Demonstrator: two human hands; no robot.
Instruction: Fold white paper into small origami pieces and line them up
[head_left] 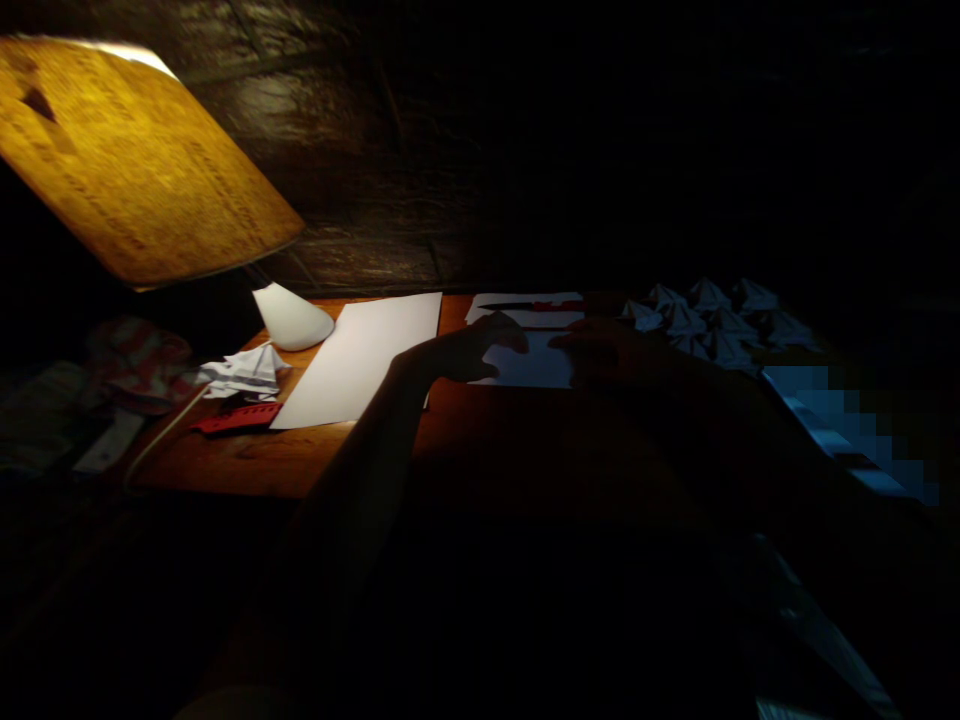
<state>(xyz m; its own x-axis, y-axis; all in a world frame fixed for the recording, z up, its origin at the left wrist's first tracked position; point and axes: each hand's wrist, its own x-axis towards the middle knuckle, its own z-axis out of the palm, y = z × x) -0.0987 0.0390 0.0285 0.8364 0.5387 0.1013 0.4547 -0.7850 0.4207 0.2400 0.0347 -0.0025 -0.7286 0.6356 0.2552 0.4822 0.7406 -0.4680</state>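
A small white sheet of paper [531,362] lies in shadow near the middle of the table. From its left side my left hand [484,345] holds it, with curved fingers over the far part and the thumb at the near left. My right hand [596,350] is at the sheet's right edge, its fingertips bent onto the paper; most of that hand is lost in the dark. Just beyond the sheet, a knife with a red handle [559,306] rests on another white paper [487,318].
A lit lamp with a yellow shade [150,170] and white base [291,318] stands left. Near it are a large white sheet [367,365], a folded paper piece [244,372] and a red perforated object [238,418]. Several folded paper pieces [709,320] sit at right.
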